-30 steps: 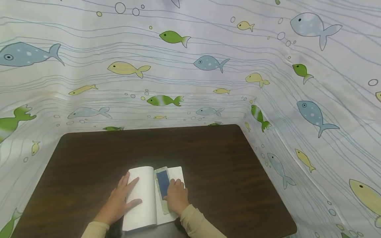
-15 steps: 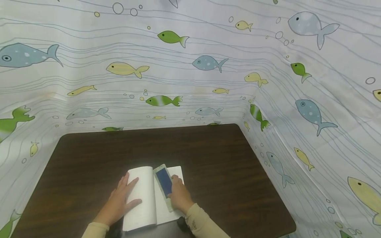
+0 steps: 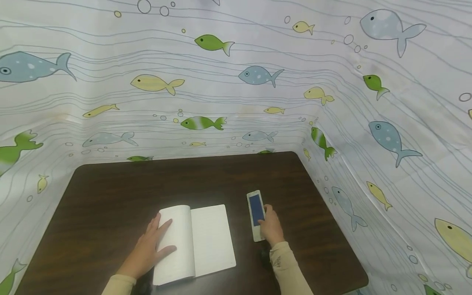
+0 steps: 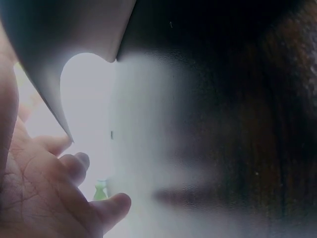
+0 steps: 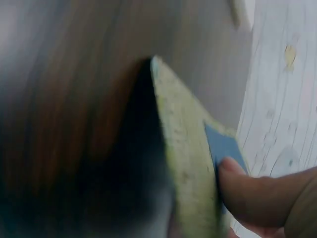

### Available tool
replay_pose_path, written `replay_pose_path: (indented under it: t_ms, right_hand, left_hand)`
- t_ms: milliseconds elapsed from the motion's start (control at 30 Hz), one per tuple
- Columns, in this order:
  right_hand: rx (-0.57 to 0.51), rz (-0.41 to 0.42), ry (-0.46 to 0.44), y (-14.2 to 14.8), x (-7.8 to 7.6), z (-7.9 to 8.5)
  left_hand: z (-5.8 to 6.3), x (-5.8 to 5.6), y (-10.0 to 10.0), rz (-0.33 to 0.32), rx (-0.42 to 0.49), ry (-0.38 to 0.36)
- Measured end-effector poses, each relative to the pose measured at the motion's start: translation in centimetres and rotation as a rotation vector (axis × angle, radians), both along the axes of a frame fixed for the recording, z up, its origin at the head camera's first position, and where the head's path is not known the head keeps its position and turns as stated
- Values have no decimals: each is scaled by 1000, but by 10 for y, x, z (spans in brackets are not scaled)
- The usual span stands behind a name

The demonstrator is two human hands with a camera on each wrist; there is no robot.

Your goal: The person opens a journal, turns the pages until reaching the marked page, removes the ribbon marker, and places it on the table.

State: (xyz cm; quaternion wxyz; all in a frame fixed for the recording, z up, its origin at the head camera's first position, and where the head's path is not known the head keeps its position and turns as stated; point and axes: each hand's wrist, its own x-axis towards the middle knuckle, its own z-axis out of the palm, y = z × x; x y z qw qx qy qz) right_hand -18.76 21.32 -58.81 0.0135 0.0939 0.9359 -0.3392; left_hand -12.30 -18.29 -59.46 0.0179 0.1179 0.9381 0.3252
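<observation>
An open notebook (image 3: 212,241) with blank white pages lies near the front of the table. My left hand (image 3: 145,248) rests along its left page, fingers spread, with the thumb and a finger over the paper. In the left wrist view the page edge curves beside my left hand (image 4: 49,183). To the notebook's right, my right hand (image 3: 272,227) holds a flat phone-shaped slab (image 3: 257,207) with a pale speckled frame and a blue panel. From the right wrist view, my thumb presses the blue panel of the slab (image 5: 183,134), which is tilted above the table.
The dark wooden table (image 3: 184,180) has rounded corners. White fabric (image 3: 221,98) printed with fish surrounds its far side and both sides. A small dark object (image 3: 264,256), partly hidden, is beside my right wrist.
My right hand has lifted the phone-shaped slab off the notebook's right page and carried it right, past the notebook's edge. The left hand has stayed in place.
</observation>
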Motion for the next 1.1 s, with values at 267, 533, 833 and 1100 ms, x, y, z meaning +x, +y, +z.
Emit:
replay_pose_path:
  t_ms: [267,533,833,1100]
  right_hand:
    - [211,-86,-71,29,-2,2]
    - [265,-78,-70,27,-3,2]
    - [289,258,290,-4,5,-3]
    - [110,761,43,-43,18,-11]
  left_hand:
    - [2,-1,2,-3,23,8]
    - [3,-3,3,-5,24,11]
    - [5,-6,4,-24,17,38]
    - [2,0,4,-16,-3,45]
